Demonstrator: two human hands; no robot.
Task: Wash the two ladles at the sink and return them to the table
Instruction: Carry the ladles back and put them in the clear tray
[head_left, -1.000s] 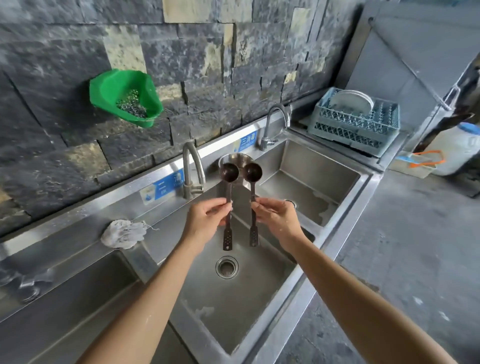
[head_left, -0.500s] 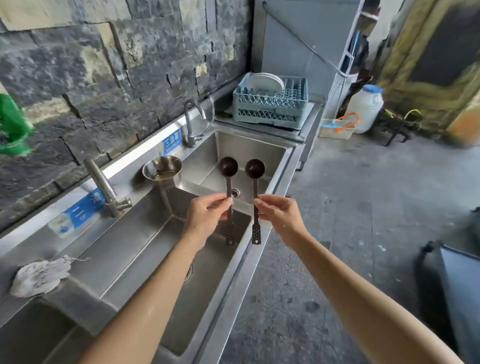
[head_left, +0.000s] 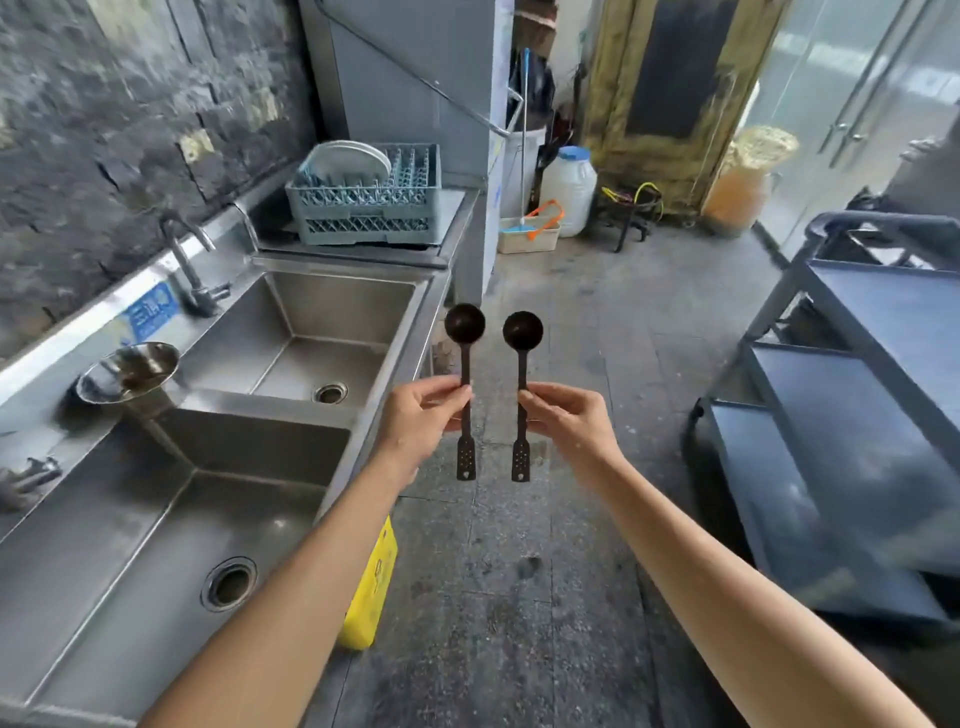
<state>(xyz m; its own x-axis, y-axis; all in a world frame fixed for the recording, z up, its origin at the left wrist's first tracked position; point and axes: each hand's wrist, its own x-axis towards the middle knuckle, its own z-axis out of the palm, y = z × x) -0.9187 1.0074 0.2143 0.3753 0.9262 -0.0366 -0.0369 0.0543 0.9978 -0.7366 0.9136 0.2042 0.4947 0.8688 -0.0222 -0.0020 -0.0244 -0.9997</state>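
Note:
Two small dark ladles are held upright, bowls up, over the grey floor to the right of the steel sink. My left hand pinches the handle of the left ladle at mid-length. My right hand pinches the handle of the right ladle the same way. Both perforated handle ends hang below my fingers. The ladles stand side by side, a little apart, past the sink's front rim.
A blue-grey dish rack with white plates sits on the counter beyond the sink. A steel bowl rests by the faucet. A grey shelf cart stands at right. A yellow box lies under the sink edge. A white jug stands far back.
My view has swung right, away from the sink. Both hands with the ladles have moved from above the basin to above the floor beside it. The grips are unchanged.

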